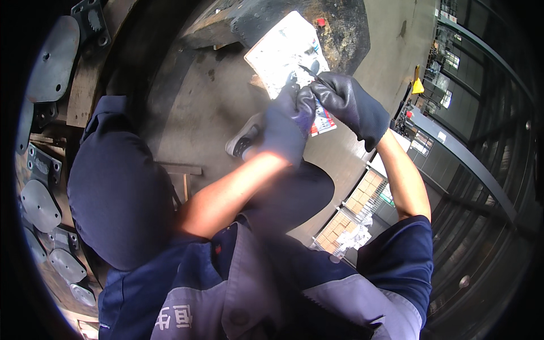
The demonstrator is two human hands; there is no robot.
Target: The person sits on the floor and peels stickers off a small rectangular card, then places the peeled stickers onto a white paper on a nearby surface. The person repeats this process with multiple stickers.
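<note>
Both of my hands wear dark gloves and meet in front of me, close together. My right hand (343,102) is closed in a pinch on a thin dark stick-like piece (307,70), whose tip points up and left. Right beside it, my left hand (292,110) has its fingers curled together; what they hold, if anything, is hidden. Beyond and partly under the hands lies a bright white sheet or flat package (286,48), washed out by glare, with dark smudges on it. A red and blue printed end (323,122) shows below the gloves.
The white sheet overlaps a dark, worn block (345,34) bearing a small red cap-like piece (321,22). At left, several grey metal plates (41,205) rest on wooden boards. My shoe (246,136) is on the floor. Wire-mesh cages with cartons (335,229) stand at right.
</note>
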